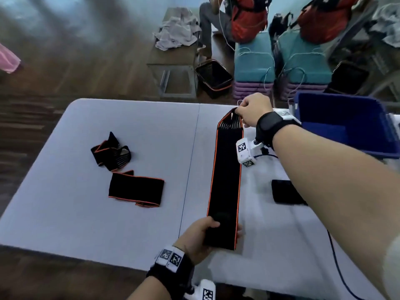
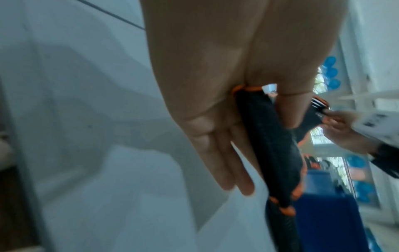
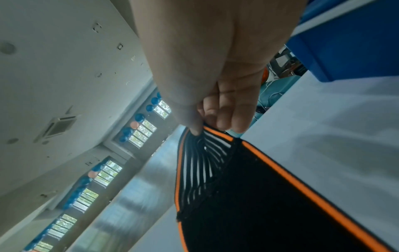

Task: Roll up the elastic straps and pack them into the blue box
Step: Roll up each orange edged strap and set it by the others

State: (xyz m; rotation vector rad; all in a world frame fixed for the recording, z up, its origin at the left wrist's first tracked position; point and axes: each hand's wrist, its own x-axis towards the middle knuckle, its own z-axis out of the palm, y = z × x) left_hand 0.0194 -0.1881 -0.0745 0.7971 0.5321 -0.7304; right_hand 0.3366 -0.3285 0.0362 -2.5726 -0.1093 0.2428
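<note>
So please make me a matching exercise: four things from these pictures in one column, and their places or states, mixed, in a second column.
Things:
1. stretched strap
2. folded strap
3. crumpled strap
4. blue box

Places or states:
A. lies flat on the table, nearest the crumpled one
B. stands at the table's far right
C. held taut between left hand and right hand
D. lies bunched, farthest left of the straps

Pairs: 1-C, 2-A, 3-D, 4-B

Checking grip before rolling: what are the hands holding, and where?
Both hold one stretched strap: left hand grips its near end, right hand pinches its far slotted tip.
</note>
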